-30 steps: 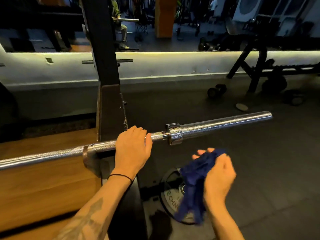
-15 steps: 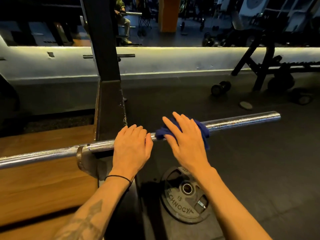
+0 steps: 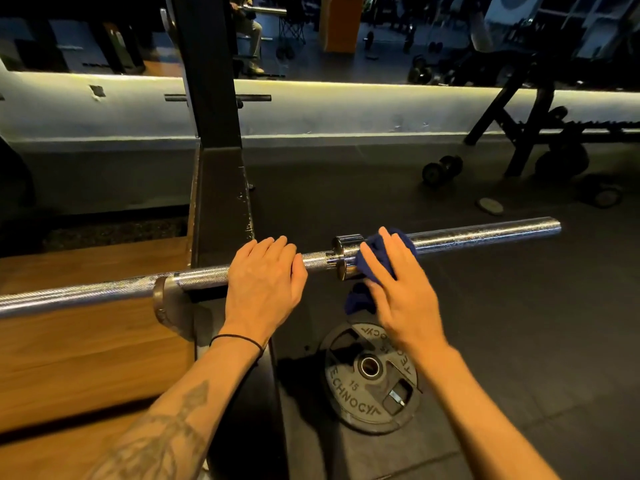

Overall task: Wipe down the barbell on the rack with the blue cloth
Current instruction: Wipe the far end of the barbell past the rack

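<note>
My left hand (image 3: 265,284) curls over the barbell (image 3: 485,233), just past the rack (image 3: 214,188), I think to stop the bar from rolling while I rub. My right hand (image 3: 398,289) lies flat, fingers straight, and presses the blue cloth (image 3: 372,258) on the thick end right beside the shiny collar (image 3: 341,252) (one corner of the cloth hangs down). The bar lies sideways on the rack hook (image 3: 169,303), its bare long end pointing off to my right and a bit away from me.

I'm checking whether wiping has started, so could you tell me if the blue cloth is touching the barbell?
Touching. The head view shows the right hand pressing the blue cloth onto the barbell beside its collar.
</note>
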